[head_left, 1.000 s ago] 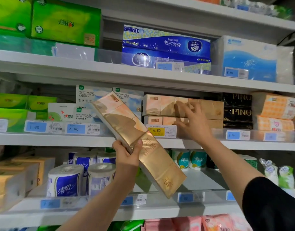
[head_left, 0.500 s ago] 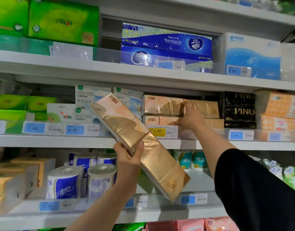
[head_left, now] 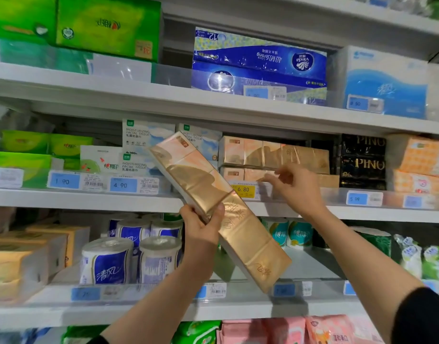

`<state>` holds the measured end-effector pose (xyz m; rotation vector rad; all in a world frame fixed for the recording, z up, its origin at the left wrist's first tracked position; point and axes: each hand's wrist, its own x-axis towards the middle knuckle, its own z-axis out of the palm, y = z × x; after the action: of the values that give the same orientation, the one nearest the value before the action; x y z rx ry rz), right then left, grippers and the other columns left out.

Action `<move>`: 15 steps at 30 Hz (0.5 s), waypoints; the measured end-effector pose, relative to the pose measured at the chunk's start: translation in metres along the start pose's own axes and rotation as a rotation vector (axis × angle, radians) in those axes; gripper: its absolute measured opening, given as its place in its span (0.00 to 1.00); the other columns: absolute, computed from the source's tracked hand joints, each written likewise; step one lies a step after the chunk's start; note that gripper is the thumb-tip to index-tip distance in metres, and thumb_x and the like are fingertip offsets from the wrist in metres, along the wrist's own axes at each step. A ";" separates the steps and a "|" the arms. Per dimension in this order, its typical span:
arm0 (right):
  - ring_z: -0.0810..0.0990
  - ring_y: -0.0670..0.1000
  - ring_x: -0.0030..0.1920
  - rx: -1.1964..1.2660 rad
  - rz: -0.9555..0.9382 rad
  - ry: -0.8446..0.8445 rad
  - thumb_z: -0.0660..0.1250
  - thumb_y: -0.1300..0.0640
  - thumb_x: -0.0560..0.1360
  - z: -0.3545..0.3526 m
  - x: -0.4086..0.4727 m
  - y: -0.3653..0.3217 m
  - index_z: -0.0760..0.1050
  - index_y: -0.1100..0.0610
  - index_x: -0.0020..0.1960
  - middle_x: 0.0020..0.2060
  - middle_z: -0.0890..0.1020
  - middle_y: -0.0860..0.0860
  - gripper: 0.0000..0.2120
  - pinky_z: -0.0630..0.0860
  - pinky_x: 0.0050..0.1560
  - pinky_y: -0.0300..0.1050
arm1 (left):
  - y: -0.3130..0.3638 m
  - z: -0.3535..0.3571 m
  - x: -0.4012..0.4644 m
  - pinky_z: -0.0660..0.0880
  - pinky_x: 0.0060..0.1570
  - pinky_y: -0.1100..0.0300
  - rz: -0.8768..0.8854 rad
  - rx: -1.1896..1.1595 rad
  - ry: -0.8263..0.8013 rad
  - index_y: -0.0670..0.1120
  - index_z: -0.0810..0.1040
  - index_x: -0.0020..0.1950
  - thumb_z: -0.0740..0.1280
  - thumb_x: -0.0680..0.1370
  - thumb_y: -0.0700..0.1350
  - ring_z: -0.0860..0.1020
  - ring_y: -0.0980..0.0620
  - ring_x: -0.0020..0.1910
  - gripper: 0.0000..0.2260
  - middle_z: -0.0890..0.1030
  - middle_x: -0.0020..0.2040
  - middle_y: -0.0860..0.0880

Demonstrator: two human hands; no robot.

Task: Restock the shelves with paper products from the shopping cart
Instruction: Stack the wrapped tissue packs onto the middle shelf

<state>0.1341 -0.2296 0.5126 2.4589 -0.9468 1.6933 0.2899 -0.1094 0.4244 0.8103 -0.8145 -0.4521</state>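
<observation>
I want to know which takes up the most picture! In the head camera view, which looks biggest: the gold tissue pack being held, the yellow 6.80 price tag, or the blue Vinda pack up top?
1. gold tissue pack, nearest the camera, so that is unsure
2. blue Vinda pack
3. yellow price tag

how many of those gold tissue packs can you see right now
3: one gold tissue pack tilted in the left hand, and two stacked on the middle shelf, top over bottom. More may sit hidden behind.

Both forearms are bare, with a black sleeve (head_left: 421, 316) covering the right upper arm.
</observation>
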 end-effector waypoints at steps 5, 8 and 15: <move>0.76 0.43 0.54 0.016 -0.082 -0.426 0.74 0.32 0.61 -0.026 -0.045 -0.038 0.69 0.50 0.68 0.55 0.76 0.42 0.41 0.75 0.56 0.43 | 0.014 0.017 0.002 0.74 0.60 0.41 -0.085 -0.139 -0.014 0.51 0.65 0.55 0.71 0.76 0.43 0.78 0.44 0.56 0.16 0.76 0.57 0.44; 0.76 0.45 0.55 -0.051 -0.085 -0.509 0.79 0.38 0.58 -0.028 -0.053 -0.043 0.62 0.46 0.69 0.57 0.76 0.42 0.45 0.77 0.56 0.48 | 0.026 0.031 -0.003 0.74 0.61 0.46 -0.055 -0.183 -0.055 0.49 0.64 0.54 0.69 0.77 0.41 0.78 0.48 0.55 0.14 0.76 0.55 0.46; 0.78 0.48 0.52 -0.089 -0.129 -0.276 0.80 0.52 0.59 -0.042 -0.043 -0.028 0.68 0.51 0.65 0.54 0.79 0.47 0.38 0.77 0.53 0.47 | 0.049 0.038 0.004 0.71 0.65 0.51 0.042 -0.143 -0.145 0.51 0.61 0.66 0.71 0.75 0.43 0.76 0.56 0.57 0.24 0.75 0.59 0.53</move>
<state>0.1016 -0.1723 0.5027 2.6730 -0.8389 1.2690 0.2654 -0.0988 0.4808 0.6323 -0.9207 -0.5304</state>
